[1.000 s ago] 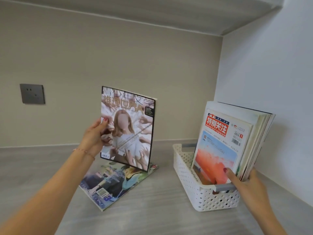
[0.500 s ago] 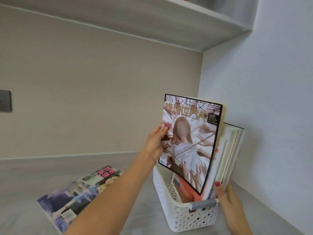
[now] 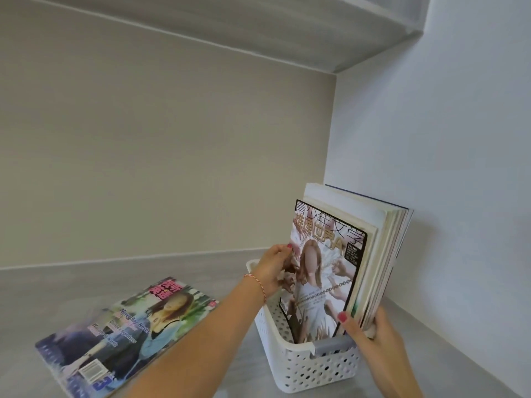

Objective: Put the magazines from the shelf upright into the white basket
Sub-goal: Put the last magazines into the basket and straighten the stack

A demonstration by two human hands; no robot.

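Observation:
A white perforated basket (image 3: 304, 369) stands on the grey shelf near the right wall. Several magazines (image 3: 379, 254) stand upright in it, leaning right. In front of them stands a magazine with a long-haired figure on its cover (image 3: 324, 271), its lower end inside the basket. My left hand (image 3: 274, 268) grips its left edge. My right hand (image 3: 370, 337) holds the lower front corner of the upright stack, thumb on the front cover. One more magazine (image 3: 123, 334) lies flat on the shelf to the left.
The grey shelf surface (image 3: 57, 285) runs left to a beige back wall. A white side wall (image 3: 445, 168) stands close behind the basket on the right. Another shelf board (image 3: 287, 27) hangs overhead. The basket has a grey handle (image 3: 333, 344) at its near end.
My left hand has carried the figure-cover magazine right from above the flat magazine and lowered it into the basket in front of the stack. My right hand stays on the stack.

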